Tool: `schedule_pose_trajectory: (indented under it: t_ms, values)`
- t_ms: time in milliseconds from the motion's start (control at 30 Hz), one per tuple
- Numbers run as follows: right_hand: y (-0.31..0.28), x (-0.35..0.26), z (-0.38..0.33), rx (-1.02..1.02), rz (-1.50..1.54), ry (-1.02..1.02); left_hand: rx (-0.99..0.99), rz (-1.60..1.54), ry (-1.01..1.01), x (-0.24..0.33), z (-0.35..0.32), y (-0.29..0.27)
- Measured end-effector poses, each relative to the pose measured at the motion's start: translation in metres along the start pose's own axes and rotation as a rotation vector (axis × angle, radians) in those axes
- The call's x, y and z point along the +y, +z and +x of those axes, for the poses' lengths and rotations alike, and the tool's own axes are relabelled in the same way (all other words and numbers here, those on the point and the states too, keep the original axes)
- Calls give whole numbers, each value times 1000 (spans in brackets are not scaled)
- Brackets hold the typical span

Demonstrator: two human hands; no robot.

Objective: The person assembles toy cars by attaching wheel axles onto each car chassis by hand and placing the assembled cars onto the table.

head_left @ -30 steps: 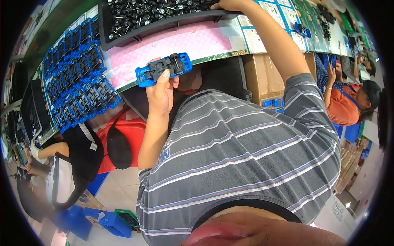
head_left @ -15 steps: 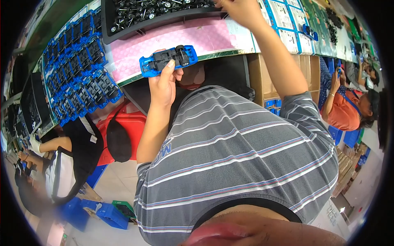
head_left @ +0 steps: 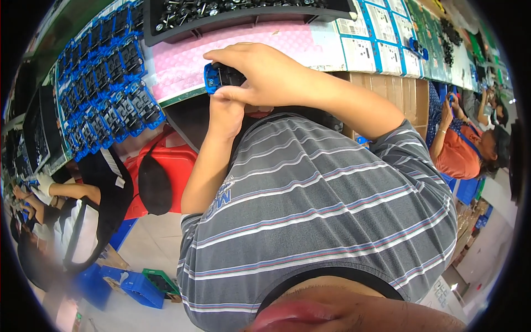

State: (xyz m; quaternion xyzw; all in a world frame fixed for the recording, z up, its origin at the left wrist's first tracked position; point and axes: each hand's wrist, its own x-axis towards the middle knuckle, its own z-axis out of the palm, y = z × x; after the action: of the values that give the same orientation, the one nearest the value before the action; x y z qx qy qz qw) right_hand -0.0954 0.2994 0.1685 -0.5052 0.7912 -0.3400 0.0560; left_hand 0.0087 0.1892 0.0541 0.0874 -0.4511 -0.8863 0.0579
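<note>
Upside down at the bench's near edge is a toy car, blue with a black underside. My left hand holds it from below, fingers closed and mostly hidden. My right hand is wrapped over the car's right part, its thumb on the near side and its fingers over the far side. Most of the car is covered by this hand, and any small part beneath the palm is hidden. Beyond my hands stands a black tray full of black wheels on metal axles.
Rows of blue and black toy car bodies lie on the bench at left. Pink padding covers the bench before me. White printed sheets with blue borders lie at right. Co-workers sit on both sides, one in an orange top.
My right hand has come from the wheel tray down and left onto the toy car. My left hand still holds the car. The view has shifted slightly.
</note>
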Motion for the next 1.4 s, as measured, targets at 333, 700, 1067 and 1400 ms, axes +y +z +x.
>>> schedule_pose_trajectory:
  t_ms: [333, 700, 1067, 1400]
  values:
    - [-3, 54, -11, 149, 84, 107, 35, -32, 119, 80, -22, -11]
    - [28, 102, -29, 242, -280, 198, 313, 7, 215, 233, 30, -160]
    - [27, 81, -22, 191, -326, 261, 896, 566, 171, 420, 167, -436]
    - [27, 78, -18, 137, -335, 341, 988, 793, -74, 447, 271, -575]
